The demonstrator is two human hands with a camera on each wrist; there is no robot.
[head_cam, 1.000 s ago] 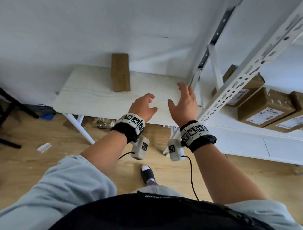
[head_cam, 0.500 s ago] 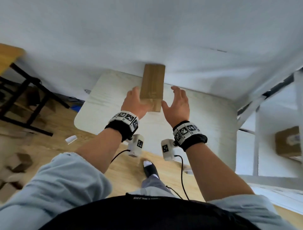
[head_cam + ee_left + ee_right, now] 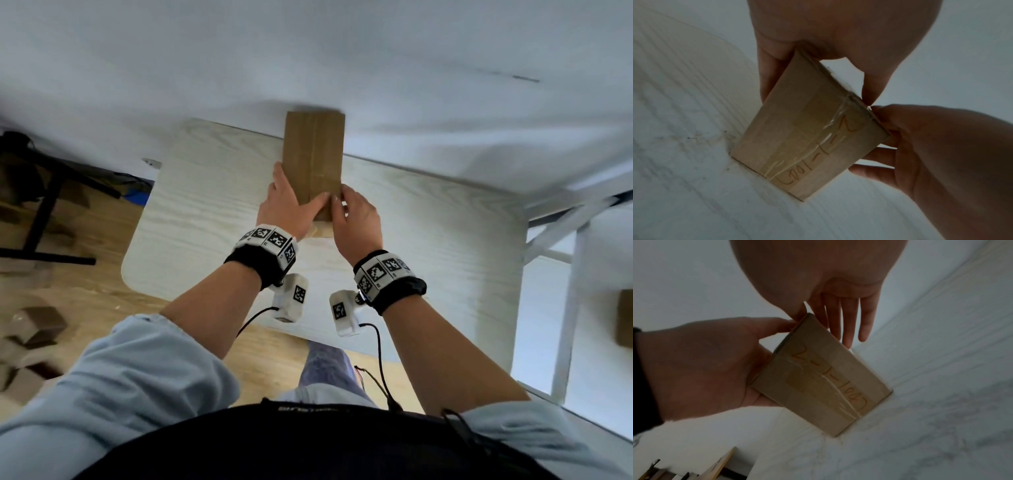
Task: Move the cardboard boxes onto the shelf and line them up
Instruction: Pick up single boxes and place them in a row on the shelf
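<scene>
Half a second ago both hands were only flanking the box; now they have closed in on it, and the view has swung further left, so most of the shelf has slipped out of frame. The tall, narrow brown cardboard box (image 3: 313, 161), sealed with clear tape and marked with orange handwriting, stands upright on the pale wood-grain tabletop (image 3: 212, 205), its far face against or just beside the white wall (image 3: 308, 51).

The left hand (image 3: 286, 205) grips the box at its near top edge, thumb across the top and fingers down the left face. The right hand (image 3: 356, 219) pinches the same end from the right, thumb on top and fingers (image 3: 849, 321) lying straight down the right face. The paired hold on opposite faces looks meant to keep so slim an upright box from tipping when it is lifted; the box's foot appears to rest on the table, so I judge the lift not yet begun.

The white metal shelf (image 3: 565, 308) stands at about 3 o'clock from the box, well apart, with one brown box (image 3: 625, 318) showing at the frame's edge. At about 8 o'clock, more brown cardboard boxes (image 3: 37, 322) lie scattered on the light wooden floor (image 3: 85, 284), near a black-framed stand (image 3: 44, 212).
</scene>
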